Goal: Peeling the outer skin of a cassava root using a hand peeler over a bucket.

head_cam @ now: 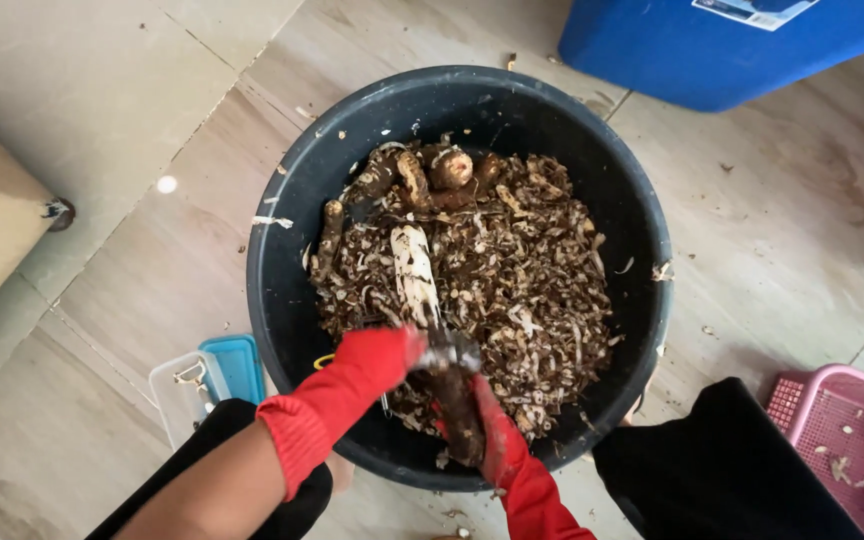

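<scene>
Left hand (377, 362) (red glove) closed on peeler (449, 352); right hand (487, 425) clamped round brown end of half-peeled cassava root (422, 300), held over peelings inside black tub (282, 290). Unpeeled roots (422, 178) at tub's far side.

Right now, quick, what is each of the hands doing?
Left hand: closed on a peeler, I think; the tool is blurred.
Right hand: closed around the half-peeled root over the black tub.
</scene>
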